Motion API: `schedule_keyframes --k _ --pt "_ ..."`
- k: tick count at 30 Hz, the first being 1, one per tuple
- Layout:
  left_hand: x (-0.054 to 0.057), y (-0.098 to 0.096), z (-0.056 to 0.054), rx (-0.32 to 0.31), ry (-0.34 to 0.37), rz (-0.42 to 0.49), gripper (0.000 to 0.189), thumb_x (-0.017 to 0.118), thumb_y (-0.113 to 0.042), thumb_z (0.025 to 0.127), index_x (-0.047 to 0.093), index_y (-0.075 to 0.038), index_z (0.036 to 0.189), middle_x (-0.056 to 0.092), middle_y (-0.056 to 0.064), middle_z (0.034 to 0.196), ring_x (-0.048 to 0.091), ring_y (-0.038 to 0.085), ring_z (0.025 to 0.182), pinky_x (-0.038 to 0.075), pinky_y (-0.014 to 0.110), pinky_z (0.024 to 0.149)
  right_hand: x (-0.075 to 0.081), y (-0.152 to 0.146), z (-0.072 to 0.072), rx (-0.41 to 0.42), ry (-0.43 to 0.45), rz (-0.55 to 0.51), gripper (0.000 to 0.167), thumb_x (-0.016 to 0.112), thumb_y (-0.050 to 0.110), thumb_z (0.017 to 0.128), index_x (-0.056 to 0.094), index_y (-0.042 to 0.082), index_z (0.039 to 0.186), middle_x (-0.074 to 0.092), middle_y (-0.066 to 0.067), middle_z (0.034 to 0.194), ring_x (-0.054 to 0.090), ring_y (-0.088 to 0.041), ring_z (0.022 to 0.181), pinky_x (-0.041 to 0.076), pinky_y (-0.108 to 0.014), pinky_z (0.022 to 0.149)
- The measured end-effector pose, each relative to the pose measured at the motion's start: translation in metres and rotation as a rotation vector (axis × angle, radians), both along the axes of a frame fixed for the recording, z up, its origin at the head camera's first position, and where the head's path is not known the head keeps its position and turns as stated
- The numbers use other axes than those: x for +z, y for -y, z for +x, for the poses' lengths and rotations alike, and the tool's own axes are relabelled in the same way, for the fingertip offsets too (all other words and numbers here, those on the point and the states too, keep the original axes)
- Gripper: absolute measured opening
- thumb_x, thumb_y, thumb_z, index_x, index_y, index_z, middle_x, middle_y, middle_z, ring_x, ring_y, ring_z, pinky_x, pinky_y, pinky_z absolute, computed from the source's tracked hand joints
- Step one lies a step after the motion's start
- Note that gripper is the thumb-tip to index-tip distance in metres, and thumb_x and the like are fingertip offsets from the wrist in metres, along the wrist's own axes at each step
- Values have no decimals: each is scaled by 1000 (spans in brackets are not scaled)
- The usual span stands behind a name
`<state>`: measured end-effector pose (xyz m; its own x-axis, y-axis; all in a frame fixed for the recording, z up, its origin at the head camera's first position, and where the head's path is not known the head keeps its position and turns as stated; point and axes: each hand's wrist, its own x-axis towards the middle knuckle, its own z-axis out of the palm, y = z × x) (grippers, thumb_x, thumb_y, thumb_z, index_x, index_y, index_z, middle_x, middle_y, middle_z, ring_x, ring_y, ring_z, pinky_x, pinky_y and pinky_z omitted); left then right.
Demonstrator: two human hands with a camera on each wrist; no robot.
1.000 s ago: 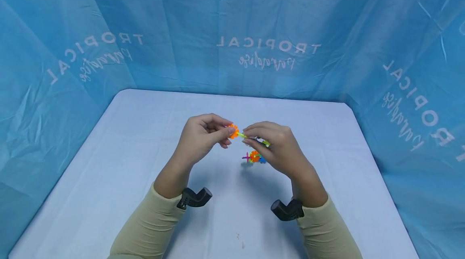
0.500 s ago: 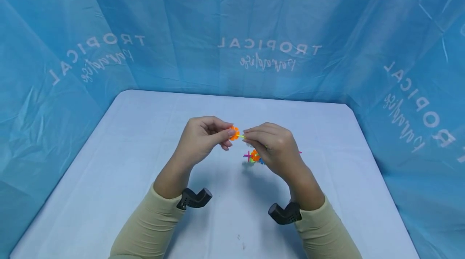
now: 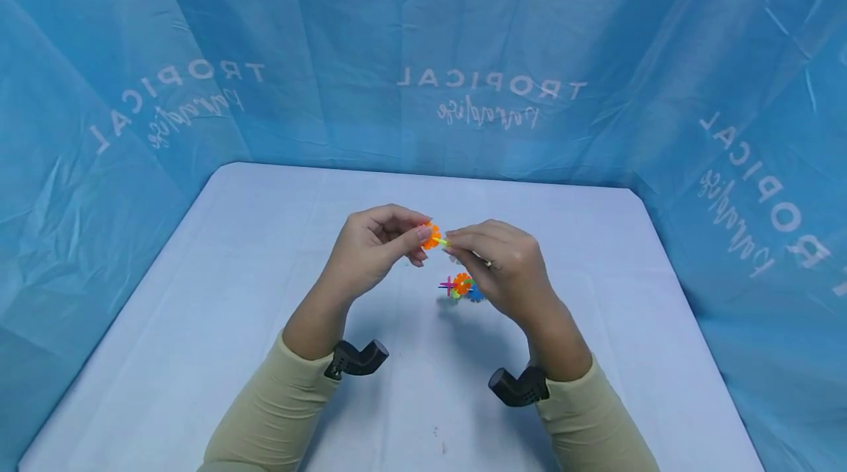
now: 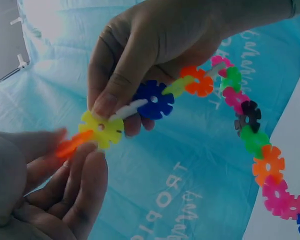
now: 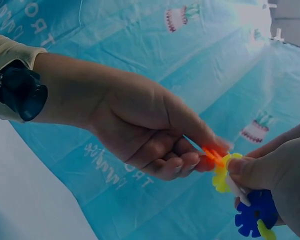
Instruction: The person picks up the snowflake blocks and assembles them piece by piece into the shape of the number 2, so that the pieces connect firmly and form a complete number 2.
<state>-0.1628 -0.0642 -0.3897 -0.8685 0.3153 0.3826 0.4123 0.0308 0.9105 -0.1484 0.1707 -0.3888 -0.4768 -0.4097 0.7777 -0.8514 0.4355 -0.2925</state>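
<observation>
In the head view my left hand (image 3: 367,255) pinches an orange snowflake disc (image 3: 433,236) between thumb and fingers. My right hand (image 3: 506,262) grips a yellow snowflake disc (image 4: 114,134), seen edge-on from the head. The orange disc's edge meets the yellow one's rim. A chain of interlocked discs runs from the yellow disc past a white disc (image 4: 129,109) and a dark blue disc (image 4: 162,102), and on under my right hand. Pink, green, black and orange discs (image 4: 268,166) follow as it hangs down. Part of the chain shows below the hands in the head view, partly hidden by my right hand.
A white-covered table (image 3: 265,237) lies under both hands. Blue curtains (image 3: 344,53) with printed lettering close in the back and sides. Each wrist carries a black camera, one on the left (image 3: 357,359) and one on the right (image 3: 519,387).
My left hand has moved slightly up and to the right with the orange disc, closer to my right hand. Both hands keep their grip, and the chain has shifted a little.
</observation>
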Motion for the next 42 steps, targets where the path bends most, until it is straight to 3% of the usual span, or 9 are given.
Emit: schedule_keyframes --k 5,10,13,16,21,24,30,37,42 --pt "-18 -2 -12 13 -86 -298 66 92 -30 86 63 -15 143 65 1 114 61 21 97 58 43 80 6 -10 -2 -21 9 -128 26 88 -2 84 81 0 108 79 -7 105 76 -22 96 61 -37 84" --pt "-62 -10 -30 -149 15 -675 103 99 -38 74 44 -21 160 50 0 153 45 21 137 49 50 106 9 -19 -4 -19 9 -244 26 86 -8 83 80 -2 107 78 -7 104 76 -21 94 59 -30 84" --pt "-85 -14 -39 -231 102 -674 82 94 -28 83 53 -20 152 59 -2 146 53 19 133 47 49 108 11 -23 -5 -30 28 -286 25 86 -8 84 80 -2 108 78 -5 103 76 -20 93 59 -30 84" --pt "-93 -10 -46 -265 148 -555 54 89 -20 89 63 -19 137 70 -6 127 65 16 118 51 44 105 12 -27 -7 -29 62 -335 24 85 -9 84 80 -2 107 78 -5 102 75 -20 92 59 -32 85" --pt "-83 10 -52 -274 276 -262 44 83 -6 92 61 -7 131 75 10 111 74 27 100 58 41 94 10 -37 -12 -9 207 -441 22 81 -12 87 80 -2 106 77 -6 96 74 -22 86 59 -34 88" --pt "-74 23 -58 -217 345 -200 46 84 -7 92 57 -2 128 76 15 107 75 32 96 58 42 93 3 -42 -18 -41 368 -508 14 80 -4 92 79 -2 106 76 -8 95 73 -24 85 60 -32 84" --pt "-55 46 -83 -138 356 -347 27 81 -19 97 66 -5 113 78 11 101 73 37 96 53 47 96 -19 -42 -37 -82 759 -630 22 80 11 96 69 -5 107 73 -18 97 72 -31 88 60 -33 85" --pt "-28 61 -131 -230 427 -551 24 74 -20 101 72 -2 116 77 16 109 68 44 103 54 49 93 -57 -33 -63 -164 1135 -681 40 80 15 96 54 1 124 76 -19 108 76 -33 93 62 -42 83" --pt "-24 59 -168 -302 491 -754 30 72 -21 100 72 -5 126 77 11 110 68 39 109 50 51 98 -82 -30 -75 -146 1313 -605 63 80 7 94 44 9 145 72 -23 110 75 -40 97 61 -44 85"
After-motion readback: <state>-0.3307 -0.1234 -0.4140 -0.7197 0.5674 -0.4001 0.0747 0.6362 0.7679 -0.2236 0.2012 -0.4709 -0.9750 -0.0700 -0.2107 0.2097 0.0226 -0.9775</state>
